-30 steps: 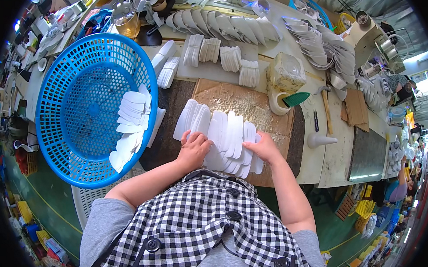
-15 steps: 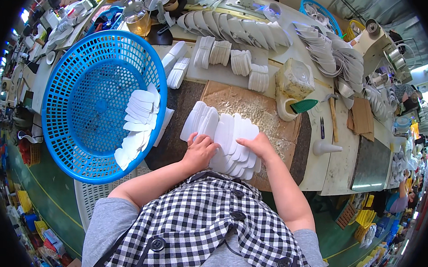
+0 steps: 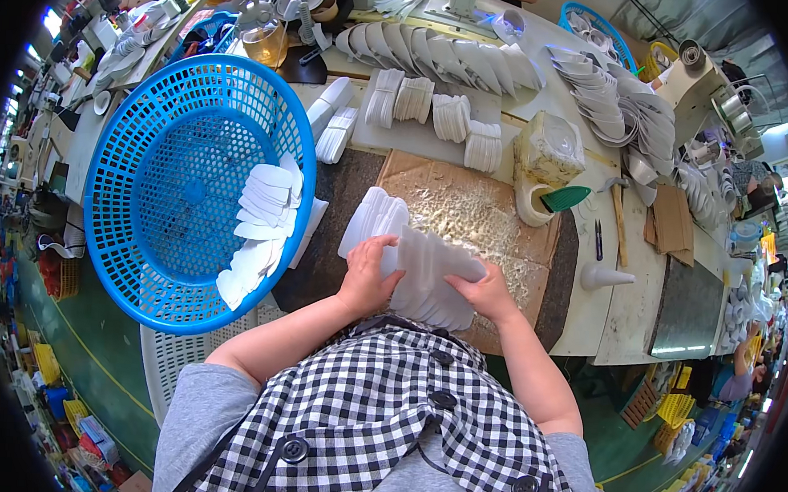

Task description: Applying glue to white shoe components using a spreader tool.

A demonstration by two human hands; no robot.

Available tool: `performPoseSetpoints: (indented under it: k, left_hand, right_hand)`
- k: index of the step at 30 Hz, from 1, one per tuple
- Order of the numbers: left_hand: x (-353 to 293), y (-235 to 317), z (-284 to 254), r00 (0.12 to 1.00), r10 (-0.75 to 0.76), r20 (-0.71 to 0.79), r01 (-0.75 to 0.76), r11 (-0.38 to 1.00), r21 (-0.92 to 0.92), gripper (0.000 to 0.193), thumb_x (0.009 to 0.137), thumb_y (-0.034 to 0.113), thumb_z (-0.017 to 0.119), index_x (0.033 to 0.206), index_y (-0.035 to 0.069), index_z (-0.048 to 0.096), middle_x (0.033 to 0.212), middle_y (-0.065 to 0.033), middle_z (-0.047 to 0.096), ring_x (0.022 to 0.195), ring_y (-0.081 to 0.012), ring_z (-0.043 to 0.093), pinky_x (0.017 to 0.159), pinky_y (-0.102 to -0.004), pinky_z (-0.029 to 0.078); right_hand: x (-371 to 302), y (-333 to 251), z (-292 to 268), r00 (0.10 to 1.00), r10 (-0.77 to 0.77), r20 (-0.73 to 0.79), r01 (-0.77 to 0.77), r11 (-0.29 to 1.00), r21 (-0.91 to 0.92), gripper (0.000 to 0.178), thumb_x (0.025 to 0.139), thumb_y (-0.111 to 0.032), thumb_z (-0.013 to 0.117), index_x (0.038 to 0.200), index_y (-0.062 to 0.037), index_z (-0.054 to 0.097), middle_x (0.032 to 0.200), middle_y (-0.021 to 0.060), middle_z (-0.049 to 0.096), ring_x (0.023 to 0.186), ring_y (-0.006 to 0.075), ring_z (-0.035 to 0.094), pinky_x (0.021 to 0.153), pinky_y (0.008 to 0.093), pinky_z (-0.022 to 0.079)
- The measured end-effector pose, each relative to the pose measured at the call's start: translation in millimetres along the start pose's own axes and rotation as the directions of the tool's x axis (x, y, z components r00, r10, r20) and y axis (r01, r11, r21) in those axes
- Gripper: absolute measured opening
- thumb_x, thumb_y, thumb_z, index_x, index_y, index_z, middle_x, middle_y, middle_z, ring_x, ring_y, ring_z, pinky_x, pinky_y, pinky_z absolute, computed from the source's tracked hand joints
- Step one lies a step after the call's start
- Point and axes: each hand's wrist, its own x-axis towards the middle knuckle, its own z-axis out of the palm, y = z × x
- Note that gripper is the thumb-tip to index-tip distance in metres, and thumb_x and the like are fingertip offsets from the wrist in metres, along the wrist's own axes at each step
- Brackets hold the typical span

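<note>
A fanned row of thin white shoe-shaped pieces (image 3: 434,279) is held up in front of me, over the work surface. My right hand (image 3: 486,292) grips its right end, thumb across the face. At its left end is my left hand (image 3: 370,276), thumb against the edge and fingers curled behind; some fingertips are hidden. Just beyond the left hand, a second overlapping batch of white pieces (image 3: 374,216) lies on the board. Under the work is a brown cardboard sheet (image 3: 502,216) crusted with pale dried residue.
At left stands a large blue plastic basket (image 3: 103,186) with white pieces along its right side. Bundled white stacks (image 3: 451,117) and a row of curved white parts (image 3: 440,54) lie farther back. A glue-stained container (image 3: 551,147), green brush (image 3: 564,199), hammer (image 3: 619,222) and pen (image 3: 598,241) are right.
The fanned pieces have been raised and tilted up from the cardboard between both hands. My left hand has shifted from resting on the pieces to their left edge.
</note>
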Motion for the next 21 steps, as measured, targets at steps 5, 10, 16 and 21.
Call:
performPoseSetpoints:
  k: [5, 10, 16, 21]
  left_hand:
    - [-3, 5, -8, 0.986, 0.038, 0.165, -0.049, 0.997, 0.065, 0.047, 0.074, 0.014, 0.075, 0.117, 0.009, 0.056, 0.119, -0.0106, 0.058, 0.118, -0.0317, 0.048, 0.099, -0.0426, 0.034]
    - [-21, 16, -17, 0.953, 0.000, 0.302, 0.026, 0.996, -0.083, 0.040, 0.078, 0.008, 0.071, 0.116, 0.006, 0.057, 0.110, -0.0127, 0.062, 0.112, -0.0300, 0.055, 0.098, -0.0410, 0.040]
    - [-30, 21, -19, 0.937, -0.059, 0.345, 0.168, 0.941, -0.293, 0.031, 0.082, 0.002, 0.065, 0.112, 0.003, 0.058, 0.107, -0.0119, 0.063, 0.098, -0.0225, 0.063, 0.087, -0.0333, 0.050]
    - [-43, 22, -26, 0.927, -0.005, 0.375, 0.166, 0.903, -0.396, 0.027, 0.083, 0.001, 0.064, 0.109, 0.004, 0.059, 0.108, -0.0118, 0.061, 0.103, -0.0228, 0.062, 0.092, -0.0340, 0.048]
  right_hand:
    - [-20, 2, -2, 0.980, -0.183, 0.079, 0.191, 0.975, -0.110, 0.022, 0.080, -0.006, 0.074, 0.102, -0.0049, 0.070, 0.098, 0.0048, 0.069, 0.090, 0.0137, 0.064, 0.079, 0.0271, 0.049]
    - [-42, -4, 3, 0.949, -0.308, 0.062, 0.312, 0.946, -0.084, 0.027, 0.079, -0.009, 0.076, 0.104, -0.0049, 0.067, 0.101, 0.0059, 0.068, 0.092, 0.0181, 0.064, 0.082, 0.0288, 0.050]
    - [-57, -27, 3, 0.933, -0.360, -0.015, 0.355, 0.925, -0.135, 0.027, 0.078, -0.009, 0.078, 0.102, -0.0063, 0.065, 0.108, 0.0104, 0.064, 0.099, 0.0230, 0.062, 0.087, 0.0312, 0.050]
    - [-78, -15, -3, 0.916, -0.384, 0.117, 0.401, 0.881, -0.251, 0.023, 0.077, -0.005, 0.076, 0.097, -0.0073, 0.066, 0.103, 0.0098, 0.065, 0.096, 0.0226, 0.063, 0.082, 0.0317, 0.050]
